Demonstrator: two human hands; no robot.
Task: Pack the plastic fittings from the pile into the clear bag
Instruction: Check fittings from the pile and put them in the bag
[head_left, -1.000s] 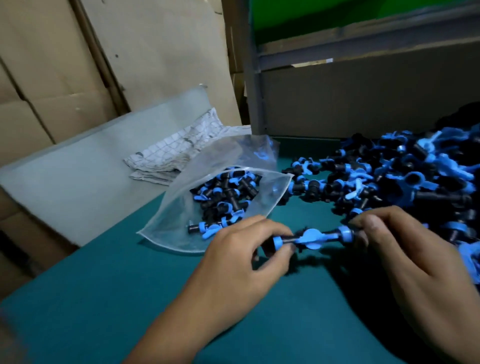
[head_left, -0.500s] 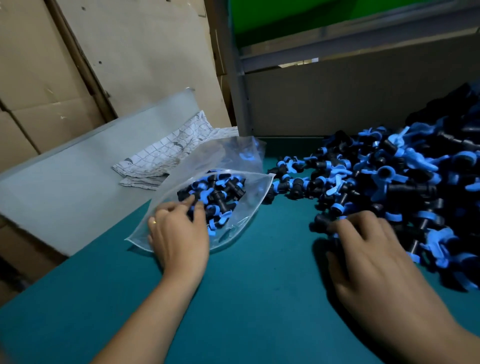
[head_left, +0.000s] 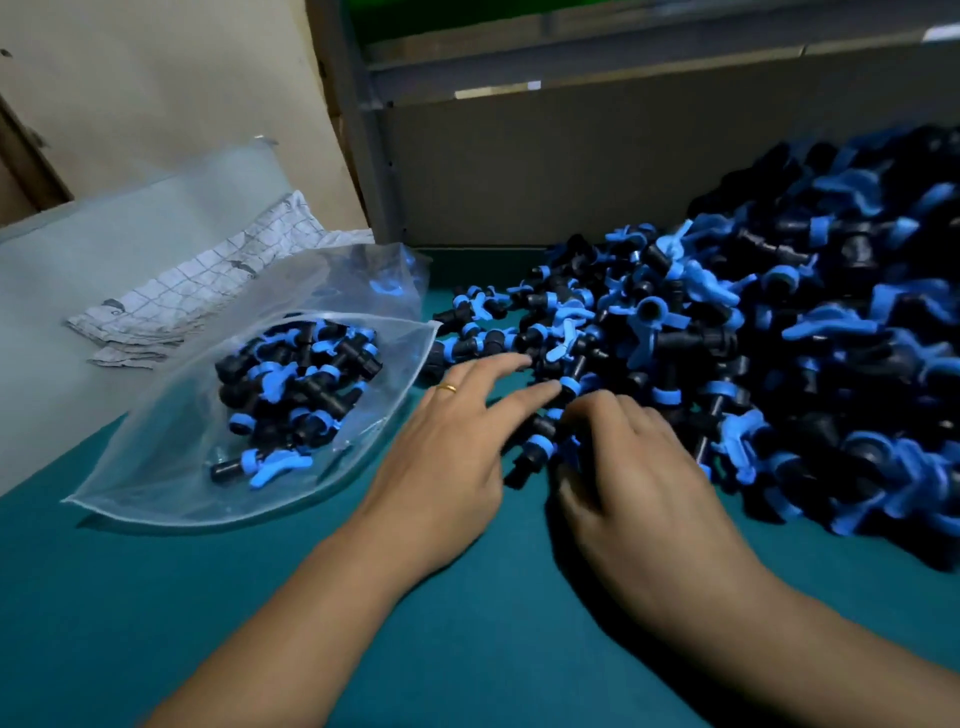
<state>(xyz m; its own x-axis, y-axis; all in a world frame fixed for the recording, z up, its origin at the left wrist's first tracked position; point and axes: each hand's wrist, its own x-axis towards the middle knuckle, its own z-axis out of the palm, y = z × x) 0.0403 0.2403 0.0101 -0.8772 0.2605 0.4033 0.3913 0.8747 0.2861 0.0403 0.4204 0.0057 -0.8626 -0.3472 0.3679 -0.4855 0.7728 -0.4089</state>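
Both hands at the pile's (head_left: 727, 353) near edge mid-table, left hand (head_left: 447, 457) flat, fingers spread, right hand (head_left: 628, 467) curling onto a fitting (head_left: 540, 441), grip unclear: pinch one clean, then carry it left into the bag (head_left: 171, 483).

Dim, bluish indoor light falls from above. Soft shadows pool beneath both forearms. Glare streaks the clear plastic bag (head_left: 291, 291) at ten o'clock. Edges bend; the three-o'clock side blurs.
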